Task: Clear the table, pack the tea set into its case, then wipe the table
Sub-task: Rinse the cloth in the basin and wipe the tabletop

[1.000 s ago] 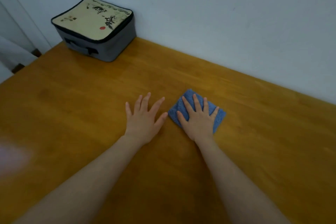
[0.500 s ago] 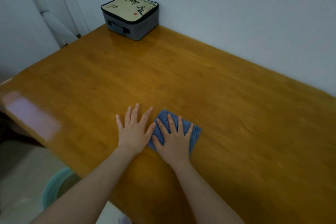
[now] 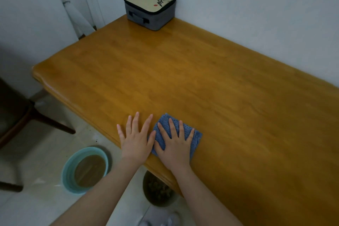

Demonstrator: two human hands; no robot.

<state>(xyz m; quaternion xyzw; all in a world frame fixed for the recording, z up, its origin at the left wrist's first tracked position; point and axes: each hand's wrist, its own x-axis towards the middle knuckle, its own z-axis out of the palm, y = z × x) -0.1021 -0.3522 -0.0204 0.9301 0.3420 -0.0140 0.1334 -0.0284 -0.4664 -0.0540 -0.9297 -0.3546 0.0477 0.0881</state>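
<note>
Head view, left to right. Teal basin (image 3: 86,169) of brown liquid stands on the floor beside the table (image 3: 220,88). Left hand (image 3: 136,139) lies flat at the near table edge, fingers spread, holding nothing. Closed case (image 3: 150,6) sits at the far corner by the wall. Right hand (image 3: 175,147), fingers spread, presses the blue cloth (image 3: 197,137) onto the tabletop, thumbs touching.

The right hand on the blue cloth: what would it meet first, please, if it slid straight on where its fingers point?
Ahead of the right hand lies bare orange-brown wooden table; the first thing in line is probably the grey fabric case with beige lid at the far corner, though depth is unclear.
</note>
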